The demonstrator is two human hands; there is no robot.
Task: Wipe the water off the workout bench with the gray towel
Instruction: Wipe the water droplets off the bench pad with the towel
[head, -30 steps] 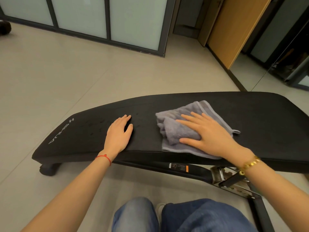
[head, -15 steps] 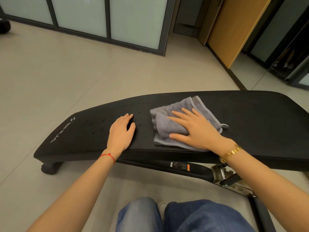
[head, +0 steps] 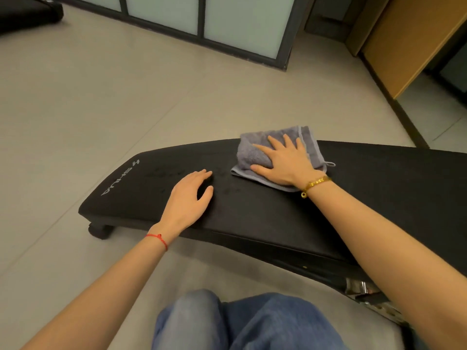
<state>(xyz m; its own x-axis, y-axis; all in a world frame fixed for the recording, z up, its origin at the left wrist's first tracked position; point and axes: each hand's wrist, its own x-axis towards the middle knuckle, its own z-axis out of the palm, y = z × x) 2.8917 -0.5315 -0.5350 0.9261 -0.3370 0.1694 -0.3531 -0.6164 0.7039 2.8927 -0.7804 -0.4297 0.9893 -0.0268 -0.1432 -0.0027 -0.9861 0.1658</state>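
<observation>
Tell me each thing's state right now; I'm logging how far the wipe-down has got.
Black padded workout bench: wet marks remain near the left hand.
Gray terry towel: bunched, lying at the bench's far edge.
Right hand: fingers straight, pressing the towel.
Left hand: flat, resting on the bench.

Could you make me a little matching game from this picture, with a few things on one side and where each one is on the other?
Things:
1. folded gray terry towel
2. thin red string bracelet
3. gold chain bracelet
4. white brand lettering

Places:
A. on the left wrist
B. printed near the end of the black padded workout bench
C. under the right hand
D. on the right wrist

Pairs: 1-C, 2-A, 3-D, 4-B
</observation>
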